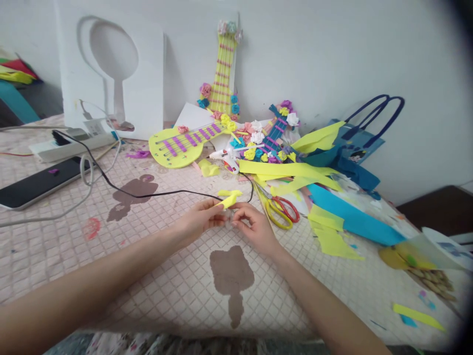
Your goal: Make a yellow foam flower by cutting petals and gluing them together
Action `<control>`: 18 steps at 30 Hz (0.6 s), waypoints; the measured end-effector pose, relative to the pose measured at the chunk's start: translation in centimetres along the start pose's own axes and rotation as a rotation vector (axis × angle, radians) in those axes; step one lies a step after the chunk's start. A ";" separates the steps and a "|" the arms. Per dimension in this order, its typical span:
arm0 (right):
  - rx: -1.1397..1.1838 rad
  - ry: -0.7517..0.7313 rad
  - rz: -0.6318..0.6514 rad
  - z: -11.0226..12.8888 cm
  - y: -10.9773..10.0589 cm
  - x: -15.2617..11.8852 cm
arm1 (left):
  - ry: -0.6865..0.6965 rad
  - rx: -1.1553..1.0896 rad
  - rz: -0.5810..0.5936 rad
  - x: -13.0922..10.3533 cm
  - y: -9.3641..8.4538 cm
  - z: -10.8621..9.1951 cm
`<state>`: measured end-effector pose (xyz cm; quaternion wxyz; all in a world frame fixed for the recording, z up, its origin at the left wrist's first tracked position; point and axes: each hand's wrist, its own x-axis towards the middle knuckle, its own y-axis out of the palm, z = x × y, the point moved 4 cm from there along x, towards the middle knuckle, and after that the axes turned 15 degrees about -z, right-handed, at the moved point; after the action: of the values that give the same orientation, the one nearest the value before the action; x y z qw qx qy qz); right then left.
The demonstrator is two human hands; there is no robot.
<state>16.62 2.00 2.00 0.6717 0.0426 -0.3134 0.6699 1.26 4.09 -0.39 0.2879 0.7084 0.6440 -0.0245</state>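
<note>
In the head view, my left hand (204,217) is closed on a small folded strip of yellow crepe paper (229,199). Close beside it, the fingers of my right hand (253,228) are pinched together near something small and clear, too blurred to name. Just beyond both hands runs a black cord (177,192). A white glue gun (229,160) lies farther back, near a yellow paper guitar (177,145). To the right of my hands rest scissors (284,211) with red and yellow handles.
Long yellow paper strips (288,169) and a blue strip (354,217) spread over the right side. A phone (44,181) and a power strip (74,145) lie left. Against the wall stand a white cut-out board (151,88), another paper guitar (223,69) and a blue bag (364,148).
</note>
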 end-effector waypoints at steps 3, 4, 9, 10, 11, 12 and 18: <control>0.022 0.021 0.025 -0.2 0.2 -0.1 | -0.106 -0.009 0.043 0.2 0.1 0.6; 0.039 0.039 0.020 -0.3 0.2 -0.1 | -0.114 -0.015 0.029 0.3 0.1 0.6; 0.188 0.265 -0.075 -1.7 0.0 -0.3 | -0.085 -0.049 -0.025 0.8 -0.1 0.9; 0.251 0.343 -0.083 -2.2 0.1 -0.4 | -0.072 -0.049 -0.023 0.8 -0.1 1.1; 0.318 0.424 -0.090 -2.6 0.1 -0.5 | -0.052 -0.047 -0.019 0.8 0.0 1.2; 0.381 0.502 -0.097 -3.0 0.2 -0.7 | -0.035 -0.041 -0.012 0.8 0.0 1.3; 0.594 0.765 -0.119 -3.7 0.2 -0.8 | 0.092 -0.006 0.023 0.5 0.2 1.4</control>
<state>17.83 3.08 -1.48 0.7346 0.0008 0.1636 0.6585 2.03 3.93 -1.72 0.2602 0.7154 0.6484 0.0133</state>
